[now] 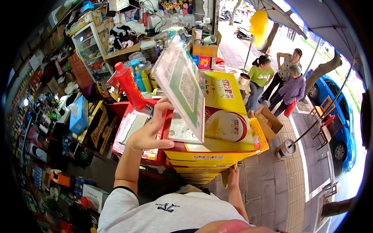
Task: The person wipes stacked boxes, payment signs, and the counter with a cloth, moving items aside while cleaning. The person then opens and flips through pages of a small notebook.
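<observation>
While I am facing a stack of yellow cartons [210, 157], my left hand [149, 134] is sitting at its left edge, thumb and fingers standing apart. The thumb is pointing along the near edge of the top carton, close to a pale plate [179, 132] with holes; the fingers are pointing up towards a white-framed sign [185, 91] with a QR code. Whether a fingertip is touching the sign, I cannot tell. The sign is leaning at a tilt above the plate, over the left part of the top carton.

Right hand [233, 178]: it is hanging lower, beside the stack, next to a tan piece [225, 178]; whether it is gripping this, I cannot tell.

Surroundings: a red bottle [130, 86] is standing beyond my left hand. On the right, a yellow basket [264, 146] is sitting beside the stack, an open cardboard box [275, 125] just beyond. Farther out, three people [287, 85] are gathering on the pavement [268, 182].
</observation>
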Demonstrator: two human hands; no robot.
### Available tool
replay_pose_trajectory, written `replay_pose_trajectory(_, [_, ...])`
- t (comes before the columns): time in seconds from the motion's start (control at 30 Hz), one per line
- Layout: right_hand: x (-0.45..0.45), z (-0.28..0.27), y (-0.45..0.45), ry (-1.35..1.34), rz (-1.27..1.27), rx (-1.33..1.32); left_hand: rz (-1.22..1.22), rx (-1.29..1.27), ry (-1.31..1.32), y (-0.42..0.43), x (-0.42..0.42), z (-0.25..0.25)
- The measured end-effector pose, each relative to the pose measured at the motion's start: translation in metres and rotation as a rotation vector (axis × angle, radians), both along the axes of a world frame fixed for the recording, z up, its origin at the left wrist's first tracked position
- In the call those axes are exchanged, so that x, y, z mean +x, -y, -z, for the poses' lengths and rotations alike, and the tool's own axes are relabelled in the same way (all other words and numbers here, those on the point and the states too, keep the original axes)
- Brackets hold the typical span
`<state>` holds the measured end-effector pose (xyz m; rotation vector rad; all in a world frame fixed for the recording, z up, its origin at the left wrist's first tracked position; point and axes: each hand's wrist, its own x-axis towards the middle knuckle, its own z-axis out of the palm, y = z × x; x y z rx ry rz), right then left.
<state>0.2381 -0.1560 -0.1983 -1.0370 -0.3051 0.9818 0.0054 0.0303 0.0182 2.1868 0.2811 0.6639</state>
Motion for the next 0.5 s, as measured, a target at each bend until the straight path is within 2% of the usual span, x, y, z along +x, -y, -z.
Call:
replay_pose_trajectory(0.03, [0.003, 0.009, -0.002, 0.014, -0.013, -0.015, 0.018, -0.132, 0.194, 0.001, -0.001, 0.017])
replay_pose_trajectory(0.1, [0.009, 0.024, 0.002, 0.141, -0.035, -0.056, 0.095, -0.116, 0.412, -0.002, -0.004, 0.031])
replay_pose_trajectory(0.17, [0.003, 0.017, 0.001, 0.112, 0.013, -0.104, -0.086, -0.143, 0.525, 0.007, -0.017, 0.043])
replay_pose_trajectory(0.33, [0.024, 0.054, 0.008, 0.535, -0.143, -0.246, -0.813, 0.054, 0.468, 0.02, -0.072, 0.087])
replay_pose_trajectory(0.37, [0.028, 0.055, 0.011, 0.547, -0.176, -0.266, -0.933, 0.094, 0.381, 0.025, -0.084, 0.096])
replay_pose_trajectory(0.5, [0.026, 0.042, 0.009, 0.592, -0.28, -0.386, -1.161, 0.145, 0.191, 0.041, -0.111, 0.112])
